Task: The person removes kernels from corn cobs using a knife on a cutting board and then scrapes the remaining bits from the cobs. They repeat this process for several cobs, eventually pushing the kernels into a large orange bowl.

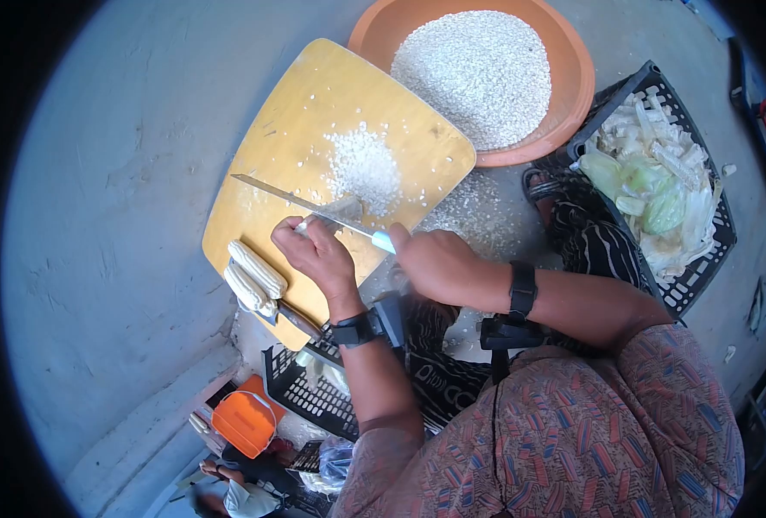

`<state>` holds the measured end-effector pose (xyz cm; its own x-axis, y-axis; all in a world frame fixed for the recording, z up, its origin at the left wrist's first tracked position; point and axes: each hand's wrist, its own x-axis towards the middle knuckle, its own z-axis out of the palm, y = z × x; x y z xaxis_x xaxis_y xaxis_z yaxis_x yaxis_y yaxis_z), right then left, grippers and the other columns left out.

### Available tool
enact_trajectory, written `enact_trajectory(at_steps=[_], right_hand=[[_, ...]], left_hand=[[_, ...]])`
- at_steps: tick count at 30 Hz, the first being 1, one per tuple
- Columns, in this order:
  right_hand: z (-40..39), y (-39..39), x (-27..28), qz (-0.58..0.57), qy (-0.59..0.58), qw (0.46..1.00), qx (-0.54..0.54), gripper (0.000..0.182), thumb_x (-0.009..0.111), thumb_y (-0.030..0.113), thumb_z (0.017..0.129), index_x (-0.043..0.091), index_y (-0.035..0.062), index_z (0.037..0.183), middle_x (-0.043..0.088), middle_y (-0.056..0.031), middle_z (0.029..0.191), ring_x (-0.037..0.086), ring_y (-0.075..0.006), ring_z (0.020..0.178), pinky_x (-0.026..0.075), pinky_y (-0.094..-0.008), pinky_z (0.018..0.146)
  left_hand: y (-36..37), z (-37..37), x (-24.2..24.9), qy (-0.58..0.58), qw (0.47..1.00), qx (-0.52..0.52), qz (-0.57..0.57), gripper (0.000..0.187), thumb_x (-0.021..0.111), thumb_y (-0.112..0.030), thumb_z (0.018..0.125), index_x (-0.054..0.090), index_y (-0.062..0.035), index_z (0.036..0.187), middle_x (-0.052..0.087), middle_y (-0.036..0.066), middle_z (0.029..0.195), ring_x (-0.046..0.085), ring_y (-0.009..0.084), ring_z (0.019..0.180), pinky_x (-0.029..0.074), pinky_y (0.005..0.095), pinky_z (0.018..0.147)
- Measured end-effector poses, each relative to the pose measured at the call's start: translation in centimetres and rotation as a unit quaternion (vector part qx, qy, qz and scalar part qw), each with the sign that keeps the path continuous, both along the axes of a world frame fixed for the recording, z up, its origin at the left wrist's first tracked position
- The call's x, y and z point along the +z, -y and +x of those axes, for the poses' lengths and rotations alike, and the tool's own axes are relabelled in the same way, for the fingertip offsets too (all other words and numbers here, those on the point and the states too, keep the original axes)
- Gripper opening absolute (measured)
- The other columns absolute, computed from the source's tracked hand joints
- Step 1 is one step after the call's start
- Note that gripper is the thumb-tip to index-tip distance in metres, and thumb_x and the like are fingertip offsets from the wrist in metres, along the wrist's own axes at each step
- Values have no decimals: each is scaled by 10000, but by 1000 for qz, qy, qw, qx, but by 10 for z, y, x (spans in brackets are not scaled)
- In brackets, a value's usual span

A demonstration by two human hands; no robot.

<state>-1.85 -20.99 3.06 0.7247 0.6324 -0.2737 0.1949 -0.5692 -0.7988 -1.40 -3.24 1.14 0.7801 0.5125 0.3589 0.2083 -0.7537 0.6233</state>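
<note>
My left hand (318,259) is closed around an ear of white corn (345,209), partly hidden by the fingers and the blade. In my right hand (443,266) is a long knife (275,192) by its light blue handle, its blade lying across the ear. Both are over a yellow board (292,112). Loose white kernels (364,168) are heaped on the board just beyond the ear. Two whole ears of corn (258,269) lie at the board's left near corner, beside a tool with a brown wooden handle (300,319).
Beyond the board stands an orange tub (582,78) full of kernels. A black crate (720,207) of husks and a plastic bag is at the right. Below the board are another black crate (288,388) and an orange bucket (243,419). Another person (249,496) is at the lower left.
</note>
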Motion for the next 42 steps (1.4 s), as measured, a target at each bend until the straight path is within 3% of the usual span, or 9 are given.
enact_trajectory(at_steps=[4,9,14,17,27,29,32,37,42], right_hand=[[5,-11,-11,13,34,999,-12,214,509,51,768,444,-50,945,593,-211,658,609,-390,639,478,-450,559],[12,-19,-18,10,56,998,-35,203,500,37,766,445,-56,937,594,-217,657,611,-390,632,484,-440,552],[9,-6,-4,7,46,999,-14,209,505,52,771,447,-55,942,599,-220,671,614,-387,635,484,-446,552],[-3,7,-2,-2,20,1000,5,213,509,58,773,449,-47,948,602,-214,676,616,-383,639,485,-444,555],[9,-2,-20,-3,45,999,-15,202,496,58,778,454,-44,947,602,-222,692,620,-379,665,486,-449,577],[13,-11,-32,22,51,998,-35,190,489,40,772,452,-46,938,600,-227,692,616,-389,670,484,-448,578],[16,-22,-40,17,22,999,-33,187,495,19,760,453,-53,927,598,-231,692,612,-397,672,481,-452,580],[21,-34,-47,15,52,997,-51,173,483,30,773,459,-56,921,598,-230,694,613,-393,675,479,-450,575],[7,-29,-40,-5,57,997,-46,170,471,56,795,464,-49,928,602,-218,693,619,-374,661,481,-440,561]], left_hand=[[1,1,1,-5,1000,6,-12,119,472,-66,782,416,25,835,420,160,828,429,296,777,370,388,735],[22,2,2,22,997,-44,66,91,465,-53,773,412,19,793,409,154,789,414,296,776,356,394,713],[15,8,-6,11,997,17,80,155,498,-108,858,429,2,774,432,122,741,434,254,695,380,370,655],[9,11,-6,37,994,96,-32,209,506,-151,891,442,-6,755,471,98,699,455,207,630,400,335,607],[15,12,-16,59,997,16,52,203,536,-129,863,452,-11,720,490,87,665,460,191,602,409,326,594],[18,13,-17,91,993,-2,77,220,519,-148,887,472,-1,730,508,63,653,452,139,604,420,294,583],[17,13,-11,64,996,58,-24,173,523,-109,855,460,-9,730,501,99,702,476,223,635,415,329,618],[19,10,-18,86,995,-15,56,162,534,-94,849,460,-12,730,511,98,691,492,220,634,423,335,619],[5,13,-14,88,994,59,-19,178,517,-123,871,466,-5,748,529,88,685,498,184,636,433,311,620]])
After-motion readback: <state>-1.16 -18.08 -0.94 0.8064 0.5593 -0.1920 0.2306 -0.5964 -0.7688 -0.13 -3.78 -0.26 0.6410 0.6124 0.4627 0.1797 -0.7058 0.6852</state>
